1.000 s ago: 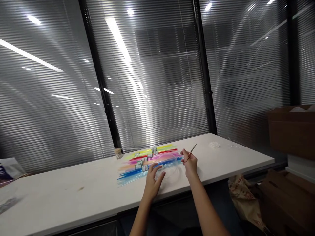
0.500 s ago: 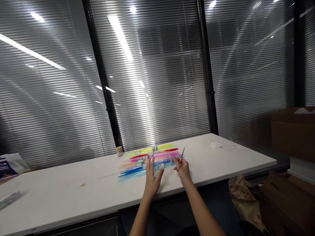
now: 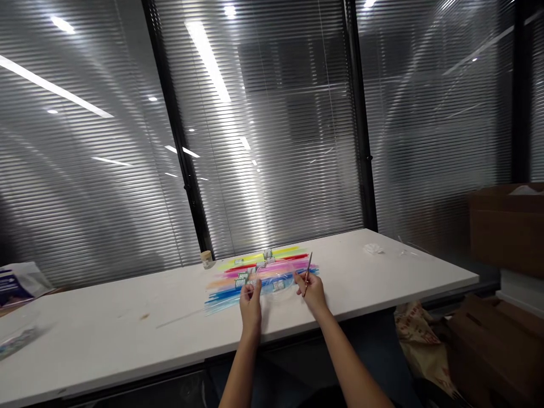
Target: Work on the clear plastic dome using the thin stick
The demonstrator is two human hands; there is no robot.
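Observation:
My left hand (image 3: 250, 301) is closed, thumb and fingers pinched at the left side of a thin clear loop (image 3: 276, 290). It looks like see-through line or tubing; its exact kind does not show. My right hand (image 3: 312, 293) grips a pair of scissors (image 3: 309, 267), blades pointing up and away, while its fingertips touch the loop's right side. Under and behind the loop lie bundles of thin coloured strips, among them blue (image 3: 225, 294), pink (image 3: 293, 265), red (image 3: 300, 258) and yellow (image 3: 293, 250). Several carry small printed paper bands (image 3: 241, 282).
The white table (image 3: 127, 340) runs beneath a wall of blinds. A small tan-lidded tub (image 3: 206, 259) stands at its back edge. White crumpled material (image 3: 373, 249) lies to the right, a clear bag (image 3: 19, 341) far left. Cardboard boxes (image 3: 505, 232) stand at the right.
My left hand has gone from spread fingers to a pinch on the loop, moving slightly left. My right hand has shifted a little left with the scissors, which are now more upright.

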